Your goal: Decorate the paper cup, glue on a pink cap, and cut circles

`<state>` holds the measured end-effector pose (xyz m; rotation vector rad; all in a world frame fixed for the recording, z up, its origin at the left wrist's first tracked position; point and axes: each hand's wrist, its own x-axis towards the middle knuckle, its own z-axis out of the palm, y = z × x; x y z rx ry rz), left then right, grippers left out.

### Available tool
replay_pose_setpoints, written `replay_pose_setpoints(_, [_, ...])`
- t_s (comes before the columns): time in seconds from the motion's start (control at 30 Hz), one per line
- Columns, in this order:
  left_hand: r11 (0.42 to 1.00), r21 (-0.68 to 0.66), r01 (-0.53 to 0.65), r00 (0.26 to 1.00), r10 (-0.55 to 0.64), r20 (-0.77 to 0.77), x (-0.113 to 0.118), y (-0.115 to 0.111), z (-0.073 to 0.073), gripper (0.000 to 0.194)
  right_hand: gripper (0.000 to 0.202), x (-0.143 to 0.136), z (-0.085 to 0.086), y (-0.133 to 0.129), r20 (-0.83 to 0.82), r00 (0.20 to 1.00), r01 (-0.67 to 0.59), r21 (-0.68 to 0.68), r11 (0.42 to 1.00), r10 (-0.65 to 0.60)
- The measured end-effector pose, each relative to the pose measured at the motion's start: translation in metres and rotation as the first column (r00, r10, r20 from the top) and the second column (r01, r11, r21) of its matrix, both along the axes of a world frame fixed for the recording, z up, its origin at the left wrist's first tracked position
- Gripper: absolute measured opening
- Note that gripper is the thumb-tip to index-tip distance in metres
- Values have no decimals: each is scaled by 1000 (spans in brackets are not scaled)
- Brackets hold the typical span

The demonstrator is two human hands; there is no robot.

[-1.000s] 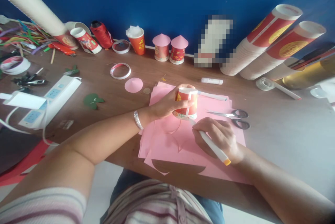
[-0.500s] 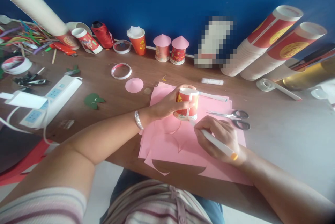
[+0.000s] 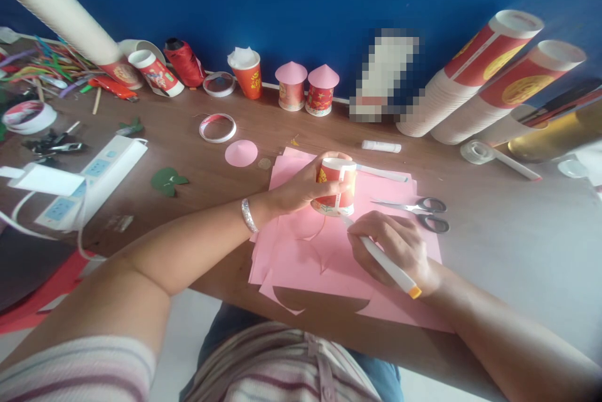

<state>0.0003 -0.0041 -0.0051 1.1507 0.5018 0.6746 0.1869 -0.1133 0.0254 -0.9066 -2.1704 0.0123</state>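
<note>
My left hand (image 3: 308, 185) is wrapped round a red and white paper cup (image 3: 337, 170) with a patterned band at its lower end. In my right hand (image 3: 390, 248) is a white marker (image 3: 392, 267) with an orange end, its tip close to the cup's lower rim. Both hands are over pink paper sheets (image 3: 291, 258), which have curved cuts at the near edge. Scissors (image 3: 418, 206) with dark handles lie on the sheets, right of the cup. A pink paper cone (image 3: 241, 153) rests on the table to the left.
Two cups with pink cone tops (image 3: 291, 85) stand by the blue wall. Tall cup stacks (image 3: 470, 82) lean at the right, near a tape roll (image 3: 477, 152). On the left are a power strip (image 3: 94, 179), a green paper piece (image 3: 167, 182) and a glue stick (image 3: 380, 146) farther right.
The rear end of the marker has shifted slightly down and left, with a small turn of my right hand. My left hand and the cup look unchanged.
</note>
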Motion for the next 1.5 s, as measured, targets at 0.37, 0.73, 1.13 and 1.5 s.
replay_pose_setpoints(0.37, [1000, 17, 10, 1000, -10, 14, 1, 0, 3, 49, 20, 0, -1, 1, -1, 1000, 9, -23, 1000, -9])
replay_pose_setpoints(0.73, [1000, -8, 11, 1000, -11, 15, 0, 0, 2, 49, 21, 1, -2, 0, 1, 1000, 4, -17, 1000, -4])
replay_pose_setpoints(1.13, [1000, 19, 8, 1000, -8, 7, 0, 0, 0, 49, 20, 2, -4, 1, -9, 1000, -15, -26, 1000, 15])
replay_pose_setpoints(1.5, [999, 33, 17, 1000, -17, -10, -1, 0, 2, 49, 18, 2, -2, 1, 1, 1000, -22, -28, 999, 22])
